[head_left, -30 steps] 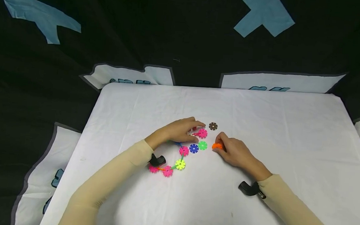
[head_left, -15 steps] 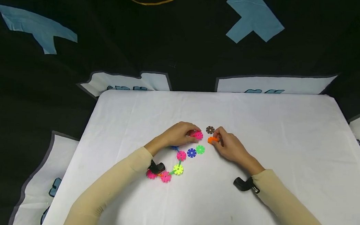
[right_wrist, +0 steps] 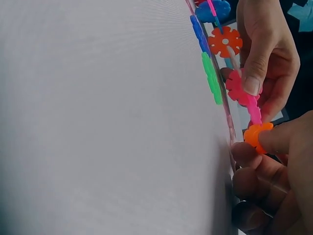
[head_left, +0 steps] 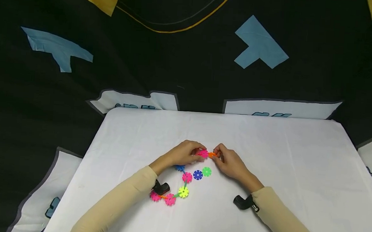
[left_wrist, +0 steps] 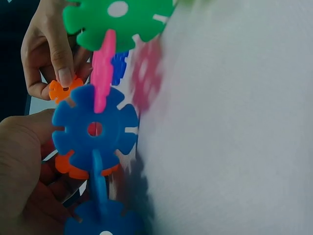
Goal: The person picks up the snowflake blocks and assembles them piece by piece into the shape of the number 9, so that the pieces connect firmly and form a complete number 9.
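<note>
My left hand holds the end of a chain of notched, flower-shaped plastic discs, its thumb on a pink disc. Another pink disc sticks out past its fingertips. Between thumb and fingers, my right hand pinches an orange disc. The orange disc's edge meets that outer pink disc; whether their slots interlock I cannot tell. Further along the chain, a blue disc and a green disc show large in the left wrist view. Part of the chain is hidden under the left hand.
A loose blue disc and a light green disc lie on the white tabletop below the hands. The chain curves toward the left wrist through a yellow disc and a pink disc. Dark cloth hangs behind.
My right hand has moved left with the orange disc, up to the pink disc at the chain's end. The brown disc is now mostly hidden by the right hand. The head view has tilted up.
</note>
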`<action>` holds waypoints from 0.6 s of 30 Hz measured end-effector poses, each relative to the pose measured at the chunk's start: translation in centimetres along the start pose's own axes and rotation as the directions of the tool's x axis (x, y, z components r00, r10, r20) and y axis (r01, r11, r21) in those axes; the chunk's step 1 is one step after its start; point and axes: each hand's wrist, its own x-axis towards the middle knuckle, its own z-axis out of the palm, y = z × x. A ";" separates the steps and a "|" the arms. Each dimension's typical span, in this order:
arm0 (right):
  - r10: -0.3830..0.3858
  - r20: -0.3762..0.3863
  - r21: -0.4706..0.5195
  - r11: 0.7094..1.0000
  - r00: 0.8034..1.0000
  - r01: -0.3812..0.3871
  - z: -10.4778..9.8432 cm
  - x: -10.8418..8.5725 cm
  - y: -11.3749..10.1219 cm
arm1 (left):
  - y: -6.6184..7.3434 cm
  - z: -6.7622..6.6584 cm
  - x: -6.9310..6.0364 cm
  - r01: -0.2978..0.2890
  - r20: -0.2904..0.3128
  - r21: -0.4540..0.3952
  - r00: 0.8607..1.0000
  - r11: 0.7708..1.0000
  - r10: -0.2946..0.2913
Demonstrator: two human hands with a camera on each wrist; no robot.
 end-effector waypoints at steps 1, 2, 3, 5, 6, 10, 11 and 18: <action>-0.003 0.000 -0.001 1.000 1.000 0.003 0.0 0.0 0.0 | 0.0 0.0 0.0 0.003 0.000 0.001 1.000 1.000 -0.003; -0.008 -0.002 0.000 1.000 1.000 0.008 0.0 0.0 0.1 | 0.0 0.0 0.0 0.002 -0.001 0.001 1.000 1.000 -0.002; -0.012 -0.003 -0.001 1.000 1.000 0.012 0.0 0.0 0.1 | 0.0 0.0 0.1 0.005 0.000 0.005 1.000 1.000 -0.005; -0.021 -0.005 0.000 1.000 1.000 0.021 0.0 0.0 0.1 | 0.0 -0.1 0.1 0.005 -0.001 0.013 1.000 1.000 -0.005; -0.023 -0.006 -0.001 1.000 1.000 0.023 0.0 0.0 0.1 | 0.0 -0.1 0.1 0.006 -0.001 0.019 1.000 1.000 -0.006; -0.026 -0.021 -0.008 1.000 0.999 0.026 0.3 0.1 0.1 | 0.1 0.0 0.0 0.005 0.000 0.026 1.000 1.000 -0.005; -0.027 -0.029 -0.011 1.000 0.999 0.026 0.4 0.1 0.1 | 0.1 0.0 0.0 0.004 -0.001 0.027 1.000 1.000 -0.004; -0.082 -0.099 -0.013 0.997 0.992 0.081 1.0 0.3 -0.2 | 0.2 -0.1 -0.3 -0.001 -0.039 -0.003 0.999 1.000 0.001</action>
